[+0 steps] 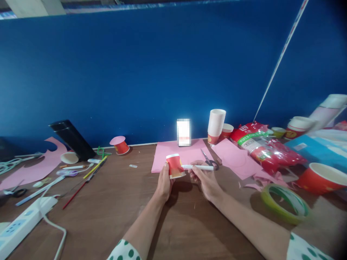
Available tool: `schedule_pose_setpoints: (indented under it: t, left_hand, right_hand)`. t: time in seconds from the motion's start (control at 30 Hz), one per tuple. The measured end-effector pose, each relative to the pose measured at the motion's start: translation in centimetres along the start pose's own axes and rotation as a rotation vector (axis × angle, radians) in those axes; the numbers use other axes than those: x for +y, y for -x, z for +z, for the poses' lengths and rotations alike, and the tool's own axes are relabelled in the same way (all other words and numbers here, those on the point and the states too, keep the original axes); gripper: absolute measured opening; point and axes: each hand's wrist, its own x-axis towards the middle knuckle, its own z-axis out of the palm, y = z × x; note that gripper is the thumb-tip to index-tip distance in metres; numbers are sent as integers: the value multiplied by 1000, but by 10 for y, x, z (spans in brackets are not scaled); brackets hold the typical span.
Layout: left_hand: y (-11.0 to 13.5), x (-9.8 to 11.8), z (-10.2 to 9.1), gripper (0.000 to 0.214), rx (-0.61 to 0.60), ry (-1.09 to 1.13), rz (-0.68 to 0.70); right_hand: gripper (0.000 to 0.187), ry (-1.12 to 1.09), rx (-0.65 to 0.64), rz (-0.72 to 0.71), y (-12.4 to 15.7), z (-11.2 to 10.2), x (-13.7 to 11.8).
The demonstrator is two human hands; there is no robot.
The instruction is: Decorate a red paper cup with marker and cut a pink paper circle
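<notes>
A red paper cup [175, 167] is held in my left hand [164, 182], upside down or tilted; which end is up I cannot tell. White bands show at its top and bottom edges. My right hand [204, 180] grips a white marker [200, 167] lengthwise, its left end at the cup's right side. Whether the tip touches the cup is too small to tell. Behind both hands lies a stack of pink paper [164, 155], with dark-handled scissors [214, 164] at its right edge.
Stacked paper cups [217, 122], a red cup package [260, 141], pink scraps [235, 159], a tape roll [284, 204] and an orange-red cup [324, 177] occupy the right. Leftward are a pink-topped cup [121, 147], black bottle [74, 139], brushes [89, 182] and power strip [25, 224]. A blue partition [130, 72] stands behind.
</notes>
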Motion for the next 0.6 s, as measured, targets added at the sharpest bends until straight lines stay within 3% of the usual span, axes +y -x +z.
schedule_pose_setpoints:
  t: [0.13,0.37,0.6]
  left_hand:
    - [2,6,3,45,-8,26,-28]
    - [3,9,5,49,-10,27,-29]
    - [2,7,4,46,30,23,-33]
  right_hand:
    - [20,191,-12,-193,10,3,-4]
    - [16,534,-196,-527,22,3,-11]
    - [19,566,-133,-459,24,6,-18]
